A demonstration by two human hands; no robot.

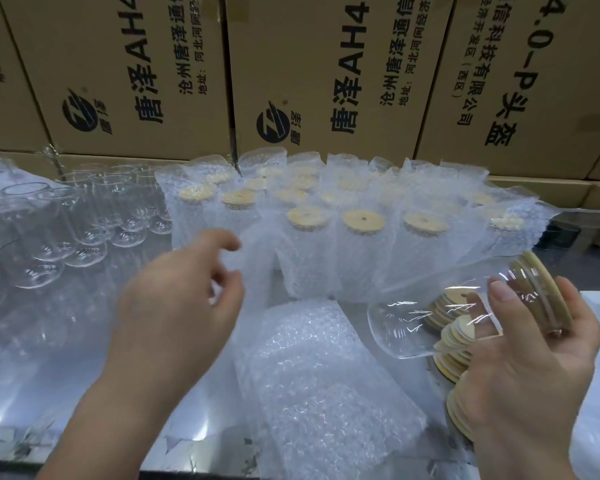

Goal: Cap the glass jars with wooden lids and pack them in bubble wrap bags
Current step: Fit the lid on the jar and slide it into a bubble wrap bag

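Capped jar (465, 306), 3 o'clock: R hand (520, 344) clamped. L hand (177, 303) empty, fingers apart. Advise: spread bubble bag (312, 382) mouth wide, base-first.

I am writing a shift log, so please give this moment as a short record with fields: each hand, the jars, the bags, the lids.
right hand: holds capped jar, tilted on its side
left hand: open, empty, above bubble wrap bags
packed jars: upright in rows, bagged
empty jars: uncapped, at left
loose lids: stacked under the right hand
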